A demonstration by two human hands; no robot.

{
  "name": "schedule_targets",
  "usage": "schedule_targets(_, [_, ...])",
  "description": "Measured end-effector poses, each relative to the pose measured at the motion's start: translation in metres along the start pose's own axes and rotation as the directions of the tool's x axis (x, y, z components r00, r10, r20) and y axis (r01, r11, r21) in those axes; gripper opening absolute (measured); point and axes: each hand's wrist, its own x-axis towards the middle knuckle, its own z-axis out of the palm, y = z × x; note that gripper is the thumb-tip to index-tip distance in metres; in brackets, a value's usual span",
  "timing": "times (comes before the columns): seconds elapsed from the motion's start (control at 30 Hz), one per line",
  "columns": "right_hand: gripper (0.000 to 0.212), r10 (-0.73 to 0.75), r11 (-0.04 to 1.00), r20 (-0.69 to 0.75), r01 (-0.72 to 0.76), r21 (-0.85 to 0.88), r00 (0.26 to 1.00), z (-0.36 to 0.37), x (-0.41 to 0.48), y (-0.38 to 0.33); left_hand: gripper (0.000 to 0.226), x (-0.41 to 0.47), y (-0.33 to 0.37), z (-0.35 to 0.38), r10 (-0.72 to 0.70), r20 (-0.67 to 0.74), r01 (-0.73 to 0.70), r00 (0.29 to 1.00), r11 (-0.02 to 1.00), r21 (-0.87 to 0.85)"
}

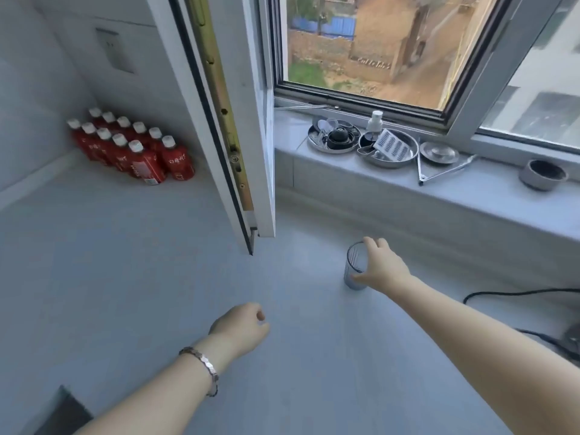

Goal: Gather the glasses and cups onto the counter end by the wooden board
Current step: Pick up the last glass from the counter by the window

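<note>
A clear ribbed glass point(354, 267) stands upright on the pale counter point(157, 277) just below the window sill. My right hand point(384, 269) is wrapped around its right side, fingers over the rim and thumb at the base. My left hand point(243, 328), with a bracelet on the wrist, hovers over the counter nearer to me, fingers curled in and holding nothing. No wooden board is in view.
An open window sash point(226, 127) juts over the counter left of the glass. Several red bottles point(131, 149) stand in the far left corner. The sill holds steel dishes point(389, 149), a spray bottle point(375, 120) and a small grey bowl point(544, 174). A black cable point(518, 293) lies at right.
</note>
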Motion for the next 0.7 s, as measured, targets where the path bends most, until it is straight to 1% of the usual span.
schedule_targets(0.07, [0.074, -0.013, 1.000, -0.010, 0.013, 0.008, 1.000, -0.001, -0.006, -0.001, 0.030, -0.005, -0.008, 0.000, -0.032, -0.018, 0.031, 0.999, 0.999, -0.014])
schedule_targets(0.1, [0.074, -0.045, 0.999, -0.003, 0.045, -0.020, 0.999, -0.001, -0.012, -0.004, 0.031, -0.009, -0.014, 0.001, -0.048, -0.027, 0.047, 0.998, 0.999, -0.025])
schedule_targets(0.23, [0.082, -0.260, 0.947, 0.054, 0.265, -0.182, 0.964, 0.009, -0.048, -0.034, 0.031, -0.035, -0.046, 0.002, -0.103, -0.044, 0.100, 0.994, 0.992, -0.073])
schedule_targets(0.33, [0.086, -0.385, 0.892, 0.135, 0.406, -0.199, 0.913, 0.020, -0.085, -0.079, 0.031, -0.064, -0.085, 0.002, -0.158, -0.066, 0.150, 0.985, 0.983, -0.110])
schedule_targets(0.4, [0.087, -0.458, 0.854, 0.186, 0.488, -0.181, 0.869, 0.032, -0.113, -0.116, 0.026, -0.090, -0.118, 0.002, -0.205, -0.085, 0.192, 0.975, 0.971, -0.143])
schedule_targets(0.5, [0.087, -0.577, 0.762, 0.241, 0.621, -0.185, 0.780, 0.058, -0.161, -0.178, 0.011, -0.135, -0.179, 0.006, -0.271, -0.120, 0.240, 0.955, 0.945, -0.223])
schedule_targets(0.63, [0.088, -0.685, 0.636, 0.309, 0.749, -0.187, 0.659, 0.105, -0.237, -0.265, 0.011, -0.207, -0.275, 0.021, -0.383, -0.159, 0.307, 0.910, 0.880, -0.361])
schedule_targets(0.7, [0.088, -0.722, 0.574, 0.335, 0.795, -0.198, 0.605, 0.131, -0.278, -0.306, 0.013, -0.248, -0.324, 0.028, -0.423, -0.177, 0.333, 0.889, 0.860, -0.387])
